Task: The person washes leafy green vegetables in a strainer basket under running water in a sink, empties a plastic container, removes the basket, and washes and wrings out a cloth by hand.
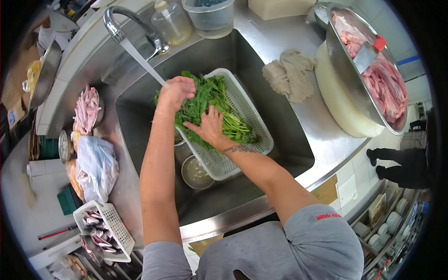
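Note:
Leafy greens [233,126] with long stems fill a white perforated basket [252,109] sitting tilted in the steel sink [289,140]. Water from the curved faucet [119,33] runs down onto my left hand [176,93], which is at the leafy end of the bunch, its fingers stretched to the right and slightly curved, gripping nothing visible. My right hand [208,127] lies on the greens with its fingers spread. Beneath the basket, on the sink floor, a round metal bowl [198,172] is partly hidden.
On the right, a large metal bowl [396,122] of raw meat rests above a pale rounded container [336,102], beside a crumpled cloth [290,77]. Left stand a bowl of chicken feet [87,109], plastic bags [96,161] and a basket of fish [116,224]. A soap bottle [170,23] stands behind.

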